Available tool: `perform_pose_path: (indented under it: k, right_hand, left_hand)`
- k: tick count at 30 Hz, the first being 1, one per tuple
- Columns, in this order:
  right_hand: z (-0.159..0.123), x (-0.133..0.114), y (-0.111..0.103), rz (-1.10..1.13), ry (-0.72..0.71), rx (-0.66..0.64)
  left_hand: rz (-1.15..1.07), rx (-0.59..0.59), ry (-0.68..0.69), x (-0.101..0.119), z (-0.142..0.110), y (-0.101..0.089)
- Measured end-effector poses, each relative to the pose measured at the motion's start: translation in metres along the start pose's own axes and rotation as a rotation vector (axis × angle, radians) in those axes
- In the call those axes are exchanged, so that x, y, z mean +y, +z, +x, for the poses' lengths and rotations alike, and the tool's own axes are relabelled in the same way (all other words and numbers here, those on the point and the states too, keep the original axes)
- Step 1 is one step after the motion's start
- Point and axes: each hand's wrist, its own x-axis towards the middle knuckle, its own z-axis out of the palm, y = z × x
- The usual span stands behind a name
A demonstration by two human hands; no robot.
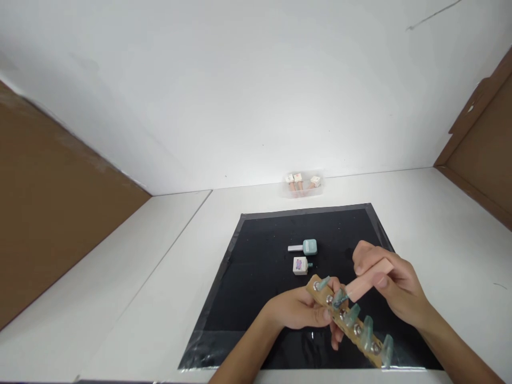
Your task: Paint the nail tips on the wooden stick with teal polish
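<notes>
My left hand (298, 309) is closed around a tan nail display stand (349, 326), tilted over the mat. Several green false nails (367, 332) are mounted along it on round metal holders. In my right hand (400, 288) is a nail polish brush (368, 280) with a long peach-coloured cap handle, pinched between thumb and fingers. Its dark bristles touch the second false nail from the far end. Beyond my left hand, a white square nail polish bottle (300, 265) lies on its side with its green-tinted neck open. Beside it lies a teal polish bottle (310, 247) with a silver cap.
A black mat (256, 277) with taped edges covers part of the white table (160, 277). A clear plastic tray (303, 193) at the back holds several polish bottles with peach caps. Cardboard panels (52, 213) stand at the left and right, with a white wall behind.
</notes>
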Motion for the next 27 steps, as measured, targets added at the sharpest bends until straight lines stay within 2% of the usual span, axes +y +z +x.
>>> perform_pose_path:
  k: [2,7,10,12,16,21,25,27]
  right_hand:
    - [-0.0005,0.0006,-0.0007,-0.030,0.006,-0.007]
    - [-0.0014,0.0017,-0.0014,-0.080,0.003,0.084]
    - [-0.0004,-0.0001,-0.0009,-0.049,-0.033,0.004]
    - [-0.0001,-0.0009,-0.0008,-0.075,-0.026,-0.003]
    - [-0.0011,-0.0001,-0.0007,-0.111,0.004,0.123]
    - [-0.0006,-0.0001,-0.0001,-0.099,-0.047,0.024]
    - [-0.0004,0.0008,-0.0005,-0.186,-0.033,0.120]
    - [-0.0008,0.0014,-0.0002,-0.168,-0.052,0.129]
  left_hand:
    - [0.004,0.009,-0.014,0.0000,0.0003,0.0002]
    - [0.008,-0.018,0.022,-0.0014,0.0002,-0.0013]
    - [0.022,-0.011,-0.007,-0.0006,-0.0004,-0.0010]
    - [0.034,0.006,-0.020,0.0003,-0.0009,-0.0002]
    - [0.030,0.025,-0.022,0.0008,-0.0017,0.0002]
    - [0.038,0.008,-0.058,0.0005,-0.0009,-0.0003]
    - [0.046,-0.001,-0.035,-0.0008,-0.0011,-0.0003]
    - [0.035,-0.018,-0.016,-0.0017,-0.0017,-0.0010]
